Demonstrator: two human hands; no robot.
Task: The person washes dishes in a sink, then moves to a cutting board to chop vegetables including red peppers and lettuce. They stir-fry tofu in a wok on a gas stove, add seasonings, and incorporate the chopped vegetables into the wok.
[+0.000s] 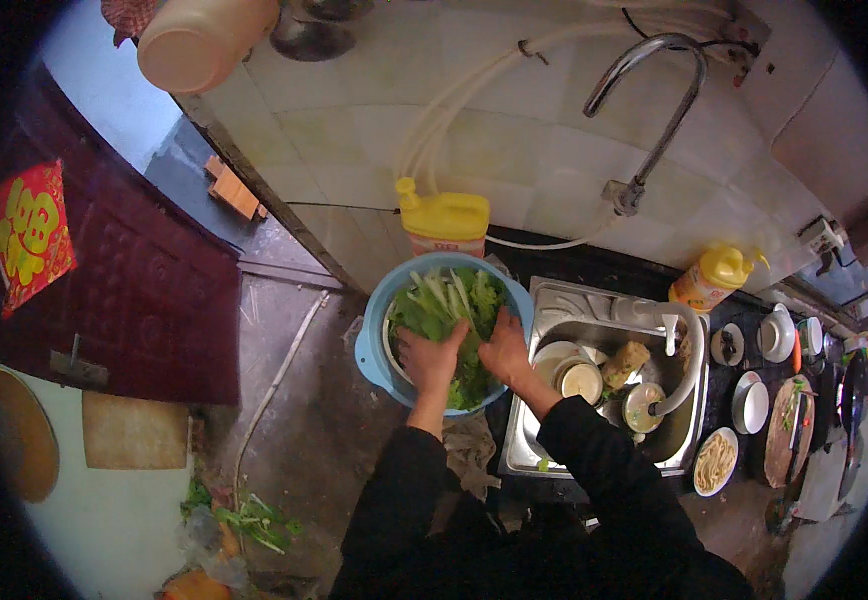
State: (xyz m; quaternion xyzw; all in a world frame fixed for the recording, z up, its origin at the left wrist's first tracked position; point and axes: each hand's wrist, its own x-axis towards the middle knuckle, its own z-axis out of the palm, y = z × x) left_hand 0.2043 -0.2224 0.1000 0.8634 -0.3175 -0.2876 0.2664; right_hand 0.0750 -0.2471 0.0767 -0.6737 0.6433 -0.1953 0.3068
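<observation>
A light blue plastic basin (372, 358) with side handles stands left of the sink, filled with leafy greens (441, 292). A pale rim inside its left side suggests an inner bowl or colander. My left hand (432, 358) grips the greens from the left, thumb up and fingers partly sunk among the leaves. From the right, my right hand (507, 349) clasps the same greens close to the basin's right wall, with its fingertips hidden by leaves. Pale stalks lie across the top of the heap, pointing toward the wall.
The steel sink (520, 427) holds stacked bowls and a spout with a white hose (693, 367). Yellow-capped jugs (445, 214) (711, 276) stand against the wall. Right of the sink are a bowl of pale strips (715, 461) and a round cutting board (779, 450). Loose greens (258, 521) lie lower left.
</observation>
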